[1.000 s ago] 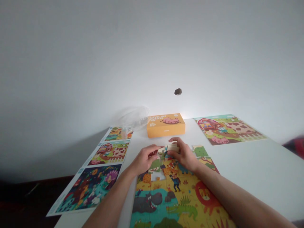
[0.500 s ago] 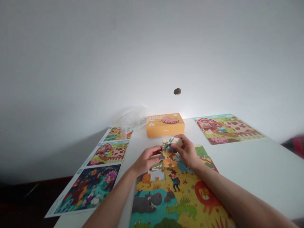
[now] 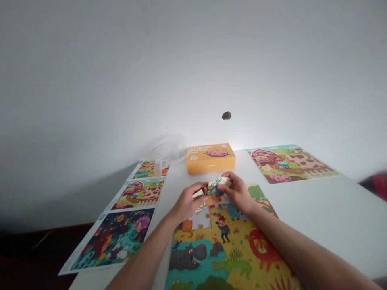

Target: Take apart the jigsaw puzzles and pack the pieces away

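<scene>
A jigsaw puzzle [image 3: 232,241] with a safari picture lies on the white table in front of me; a lion, a hippo and a crocodile show on it. Toward its far left, a gap [image 3: 202,220] bares the white tabletop. Above that far part, my left hand [image 3: 189,202] pinches a puzzle piece [image 3: 198,194], its pale edge facing me. My right hand [image 3: 237,191] grips a few puzzle pieces [image 3: 223,182] between thumb and fingers, pale backs and some blue and green print visible. The two hands are close together, partly covering the puzzle's far edge.
Behind the hands stands an orange puzzle box [image 3: 211,164]. Left of it lies a crumpled clear plastic bag [image 3: 172,151]. A sheet with several printed pictures [image 3: 111,241] runs along the left edge. A farm puzzle [image 3: 292,163] lies at the back right, near the wall.
My left hand has lifted its piece slightly and turned it, baring more of the gap beneath. The pieces in my right hand have tilted a little.
</scene>
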Tool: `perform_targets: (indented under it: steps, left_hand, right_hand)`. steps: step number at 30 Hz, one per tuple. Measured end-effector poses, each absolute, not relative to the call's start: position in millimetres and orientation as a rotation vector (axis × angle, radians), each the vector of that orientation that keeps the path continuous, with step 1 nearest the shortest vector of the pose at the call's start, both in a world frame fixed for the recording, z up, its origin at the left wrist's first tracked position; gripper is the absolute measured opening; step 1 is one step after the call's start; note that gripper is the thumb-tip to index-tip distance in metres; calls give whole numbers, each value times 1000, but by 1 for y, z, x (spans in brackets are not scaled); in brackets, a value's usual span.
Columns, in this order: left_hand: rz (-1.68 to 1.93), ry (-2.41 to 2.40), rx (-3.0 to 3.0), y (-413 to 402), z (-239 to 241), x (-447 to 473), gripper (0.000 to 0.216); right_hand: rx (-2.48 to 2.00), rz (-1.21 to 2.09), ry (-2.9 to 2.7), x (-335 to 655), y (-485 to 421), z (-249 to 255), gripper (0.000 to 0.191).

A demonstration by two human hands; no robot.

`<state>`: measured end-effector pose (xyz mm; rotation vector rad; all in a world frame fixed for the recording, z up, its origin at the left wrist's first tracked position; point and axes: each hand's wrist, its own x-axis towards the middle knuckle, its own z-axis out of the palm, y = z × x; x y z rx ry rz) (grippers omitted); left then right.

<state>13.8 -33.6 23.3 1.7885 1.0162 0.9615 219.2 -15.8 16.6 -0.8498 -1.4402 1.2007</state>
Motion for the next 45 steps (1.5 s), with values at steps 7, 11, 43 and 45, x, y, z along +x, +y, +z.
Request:
perform_targets:
  steps: [7,11,43,45]
  left_hand:
    - [1181,916,1643,-39,19,20,56]
    - [1159,878,1819,-42,14,28,70]
    - [413,1217,2576,-27,19,1,77]
    - [421,1209,2583,-27,19,1,75]
  right_hand:
    - [-852,1358,-1651,216,-22,14,40]
    - [-842,1363,-1727,214,-27,15,41]
    - [-1647,544,-2199,274,-11,38,31]
    - [-1570,718,-2072,273,-8,38,29]
